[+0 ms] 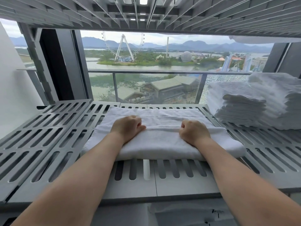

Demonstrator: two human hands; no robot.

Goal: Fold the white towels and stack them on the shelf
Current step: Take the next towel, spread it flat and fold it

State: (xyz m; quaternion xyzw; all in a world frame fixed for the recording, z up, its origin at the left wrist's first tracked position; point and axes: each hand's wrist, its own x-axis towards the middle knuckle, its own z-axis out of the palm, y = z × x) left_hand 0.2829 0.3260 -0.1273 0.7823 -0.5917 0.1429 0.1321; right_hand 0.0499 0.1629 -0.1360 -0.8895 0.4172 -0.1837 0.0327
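Centre of frame: a white terry towel (162, 145) lies partly folded on the grey slatted metal shelf (48, 137), with its long side across the view. On top of it are the left hand (127, 128) and the right hand (194, 132), well apart, fingers curled under. Each grip looks closed on the raised ridge of cloth running between them. The fingertips are tucked out of sight, so I can't tell how deep the pinch goes.

Right of frame: a stack of folded white towels (260, 103) on the same shelf, near the towel's far right corner but apart from it. A second slatted shelf (146, 15) runs overhead, and there is a window (146, 62) behind.

My read: mid-fold, stacking not yet begun. The near part looks doubled and thick, the far strip thinner. The next move likely calls for both hands to carry the gripped edge evenly so the fold lands square. After that, press it flat and lift the bundle right onto the stack without letting the layers slip.
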